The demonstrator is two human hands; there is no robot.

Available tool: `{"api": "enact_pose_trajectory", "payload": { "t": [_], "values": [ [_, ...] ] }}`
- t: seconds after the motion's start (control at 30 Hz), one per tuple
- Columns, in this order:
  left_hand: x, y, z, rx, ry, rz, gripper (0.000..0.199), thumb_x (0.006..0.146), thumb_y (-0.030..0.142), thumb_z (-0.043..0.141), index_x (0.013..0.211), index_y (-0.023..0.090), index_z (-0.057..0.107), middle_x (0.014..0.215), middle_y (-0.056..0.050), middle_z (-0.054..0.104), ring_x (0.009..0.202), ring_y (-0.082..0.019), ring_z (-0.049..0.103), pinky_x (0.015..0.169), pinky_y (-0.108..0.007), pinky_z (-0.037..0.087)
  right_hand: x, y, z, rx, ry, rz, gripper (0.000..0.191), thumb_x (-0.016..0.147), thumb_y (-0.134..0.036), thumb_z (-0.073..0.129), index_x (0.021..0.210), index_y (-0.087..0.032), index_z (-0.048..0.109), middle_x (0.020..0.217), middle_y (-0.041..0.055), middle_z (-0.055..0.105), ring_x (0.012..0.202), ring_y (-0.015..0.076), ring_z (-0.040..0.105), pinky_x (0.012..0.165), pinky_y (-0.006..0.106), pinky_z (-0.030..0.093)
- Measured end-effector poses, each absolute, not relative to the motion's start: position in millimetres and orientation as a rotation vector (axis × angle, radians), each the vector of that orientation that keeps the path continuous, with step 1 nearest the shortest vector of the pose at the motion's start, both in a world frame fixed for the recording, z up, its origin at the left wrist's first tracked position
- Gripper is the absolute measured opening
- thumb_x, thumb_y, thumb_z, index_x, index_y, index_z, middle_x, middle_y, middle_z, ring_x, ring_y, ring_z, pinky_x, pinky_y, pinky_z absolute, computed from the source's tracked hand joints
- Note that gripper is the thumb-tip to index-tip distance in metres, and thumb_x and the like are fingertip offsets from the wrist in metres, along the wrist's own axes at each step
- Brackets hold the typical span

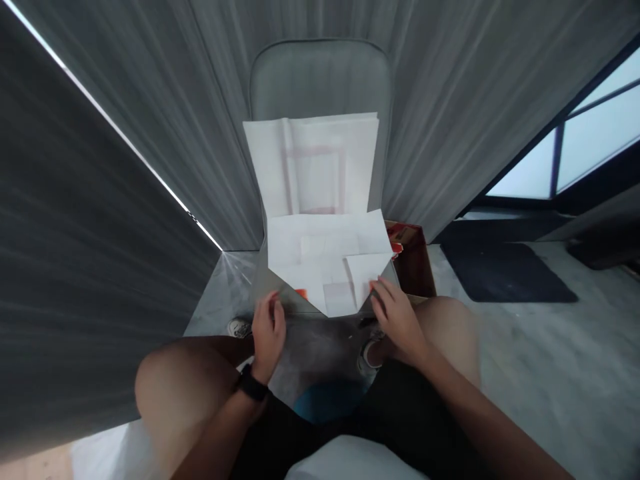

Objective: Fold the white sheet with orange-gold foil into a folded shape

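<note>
A large sheet of white paper (320, 240), layered and creased, lies on the chair with its upper part against the backrest. Its near end is folded into a point with angled flaps, and a faint rectangular outline shows through the upper part. At the lower right flap, my right hand (397, 317) has its thumb and fingertips at the paper's edge, seemingly pinching it. Just off the lower left edge is my left hand (269, 330), its fingers loosely bent and apart with nothing visible in them. Small orange patches show near both lower edges; what they are is unclear.
The grey chair (320, 77) stands against a grey curtain (450, 80). An open red-brown box (417, 267) sits on the floor at the chair's right. Further right lies a dark mat (505, 273) below a window. My knees flank the seat.
</note>
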State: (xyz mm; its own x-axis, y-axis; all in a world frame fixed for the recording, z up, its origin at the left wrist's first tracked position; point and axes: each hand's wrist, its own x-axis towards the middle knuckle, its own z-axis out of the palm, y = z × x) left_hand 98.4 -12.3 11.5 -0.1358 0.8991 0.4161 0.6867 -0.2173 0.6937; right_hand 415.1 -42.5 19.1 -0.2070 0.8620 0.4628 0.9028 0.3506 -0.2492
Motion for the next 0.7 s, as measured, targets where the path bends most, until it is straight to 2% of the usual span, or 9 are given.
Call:
{"api": "enact_pose_trajectory", "payload": {
  "t": [0.07,0.17,0.23,0.33,0.4,0.5,0.6,0.7],
  "values": [
    [116,-37,9,1.535,1.747,1.310,0.049,0.106,0.055,0.043,0.120,0.016,0.069,0.116,-0.015,0.076,0.105,-0.026,0.074,0.098,-0.042,0.059,442,-26,15,-1.573,-1.994,-0.078,0.047,0.110,-0.034,0.040,0.148,-0.016,0.062,0.146,0.0189,0.065,0.135,0.0322,0.063,0.115,0.055,0.052],
    [148,-62,6,1.043,1.587,1.041,0.060,0.092,0.073,0.059,0.100,0.016,0.075,0.097,-0.014,0.078,0.085,-0.026,0.075,0.077,-0.036,0.061,467,-2,5,-1.532,-2.051,-0.024,0.047,0.110,-0.037,0.040,0.143,-0.016,0.066,0.150,0.0192,0.062,0.140,0.0332,0.059,0.119,0.056,0.048],
    [168,-66,8,0.757,1.480,0.869,0.061,0.086,0.074,0.068,0.095,0.014,0.077,0.097,-0.016,0.080,0.086,-0.027,0.076,0.071,-0.032,0.059,471,10,-2,-1.502,-2.151,0.012,0.047,0.110,-0.038,0.040,0.141,-0.015,0.068,0.153,0.0184,0.061,0.145,0.0339,0.055,0.122,0.057,0.045],
    [192,-59,17,0.514,1.358,0.805,0.054,0.088,0.065,0.073,0.097,0.013,0.079,0.106,-0.018,0.081,0.090,-0.023,0.077,0.070,-0.026,0.057,467,17,-11,-1.528,-2.234,0.036,0.046,0.110,-0.038,0.041,0.140,-0.015,0.068,0.152,0.0179,0.061,0.146,0.0347,0.054,0.121,0.058,0.045],
    [202,-52,22,0.472,1.356,0.836,0.051,0.087,0.063,0.076,0.095,0.013,0.079,0.107,-0.018,0.081,0.085,-0.020,0.076,0.064,-0.023,0.053,463,16,-15,-1.550,-2.227,0.035,0.046,0.110,-0.037,0.041,0.140,-0.015,0.068,0.152,0.0178,0.062,0.144,0.0344,0.056,0.119,0.057,0.046],
    [209,-44,25,0.517,1.437,0.899,0.052,0.079,0.065,0.081,0.088,0.014,0.078,0.100,-0.015,0.081,0.076,-0.016,0.071,0.055,-0.020,0.044,460,14,-18,-1.559,-2.189,0.024,0.046,0.109,-0.035,0.043,0.139,-0.013,0.069,0.152,0.0190,0.062,0.142,0.0350,0.057,0.117,0.055,0.048],
    [206,-42,25,0.677,1.506,0.907,0.062,0.067,0.075,0.082,0.080,0.015,0.075,0.090,-0.013,0.079,0.071,-0.016,0.067,0.052,-0.020,0.039,459,13,-14,-1.563,-2.168,0.050,0.042,0.108,-0.033,0.046,0.136,-0.014,0.071,0.148,0.0186,0.064,0.140,0.0354,0.058,0.116,0.054,0.049],
    [191,-43,28,0.880,1.507,0.834,0.072,0.064,0.087,0.076,0.074,0.016,0.072,0.079,-0.010,0.075,0.067,-0.016,0.063,0.051,-0.022,0.037,458,7,-3,-1.545,-2.157,0.105,0.036,0.107,-0.032,0.050,0.130,-0.016,0.073,0.140,0.0177,0.069,0.132,0.0343,0.063,0.112,0.053,0.051]
  ]
}}
